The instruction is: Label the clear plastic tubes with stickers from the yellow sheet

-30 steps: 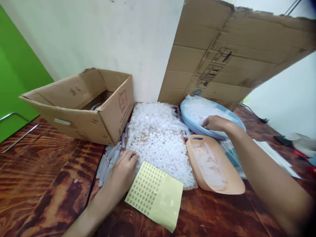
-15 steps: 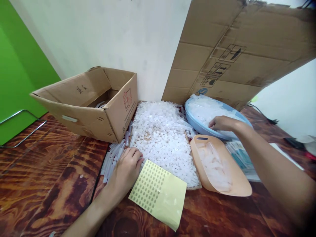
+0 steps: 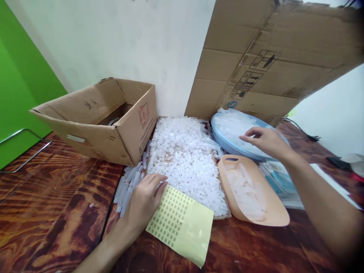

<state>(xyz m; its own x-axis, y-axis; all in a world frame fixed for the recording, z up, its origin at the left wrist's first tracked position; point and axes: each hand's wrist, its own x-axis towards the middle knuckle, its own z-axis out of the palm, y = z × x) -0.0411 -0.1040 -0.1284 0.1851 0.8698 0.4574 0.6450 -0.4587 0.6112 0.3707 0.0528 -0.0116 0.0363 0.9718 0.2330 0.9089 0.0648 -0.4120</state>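
My left hand (image 3: 147, 195) is at the upper left corner of a yellow sticker sheet (image 3: 196, 227), its thumb and fingers bent close together; anything between the fingertips is too small to make out. Many small white pieces (image 3: 190, 170) lie in a wide heap beyond the sheet. Over the blue basin (image 3: 224, 143), my right hand (image 3: 263, 140) has thumb and forefinger nearly together, and what they hold, if anything, cannot be made out. Clear plastic pieces (image 3: 233, 123) fill the basin. In front of it stands an orange tray (image 3: 273, 208) with clear pieces inside.
An open cardboard box (image 3: 96, 140) stands at the left, with clear tubes (image 3: 125, 185) scattered beside it. A large cardboard sheet (image 3: 222, 64) leans behind the basin. Teal packets (image 3: 274, 176) lie right of the tray, and a metal wire frame (image 3: 31, 159) is at far left.
My right hand has lifted a little out of the clear pieces in the basin, showing more of its fingers. My left hand remains by the sheet's corner. The view has shifted slightly.
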